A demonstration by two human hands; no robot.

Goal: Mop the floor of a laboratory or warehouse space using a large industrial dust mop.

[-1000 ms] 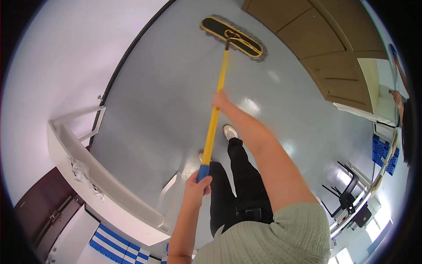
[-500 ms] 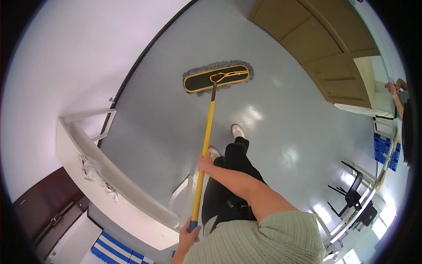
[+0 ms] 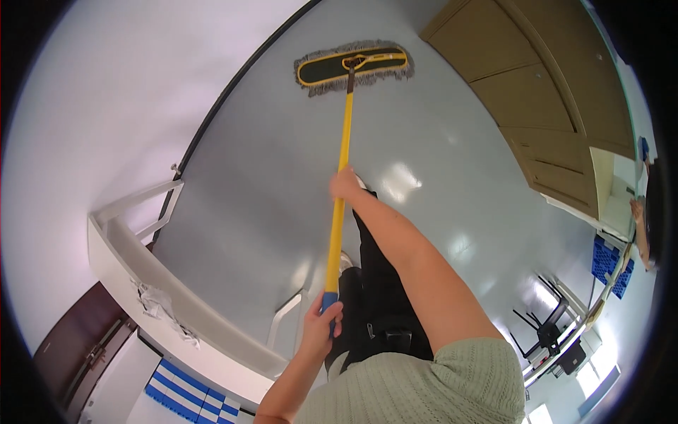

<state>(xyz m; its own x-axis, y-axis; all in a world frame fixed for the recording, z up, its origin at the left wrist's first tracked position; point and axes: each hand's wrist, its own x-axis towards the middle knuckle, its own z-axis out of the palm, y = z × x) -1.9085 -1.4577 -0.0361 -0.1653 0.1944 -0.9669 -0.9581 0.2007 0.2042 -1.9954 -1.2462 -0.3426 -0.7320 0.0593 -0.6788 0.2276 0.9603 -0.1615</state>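
Observation:
A flat dust mop (image 3: pixel 328 69) with a grey fringe and a dark, yellow-edged pad lies on the floor ahead of me. Its yellow pole (image 3: pixel 344 138) runs back toward my body and ends in a blue grip (image 3: pixel 330 302). My right hand (image 3: pixel 345 185) is wrapped round the pole about midway, with the arm stretched forward. Lower down, my left hand (image 3: pixel 321 321) is closed around the blue grip near my waist. The mop head sits flat, tilted slightly up at its right end.
A white table (image 3: pixel 120 247) with a crumpled white cloth (image 3: pixel 157 302) stands at the left. Brown cabinets (image 3: pixel 522 92) line the right. Further right are a black chair (image 3: pixel 547 332), a blue crate (image 3: pixel 609 261) and another person's arm (image 3: pixel 640 230). Grey floor (image 3: pixel 268 184) lies between.
The mop has slid forward, away from me. Both my hands have moved forward with the pole, and my right arm reaches further out. My feet have shifted in a step.

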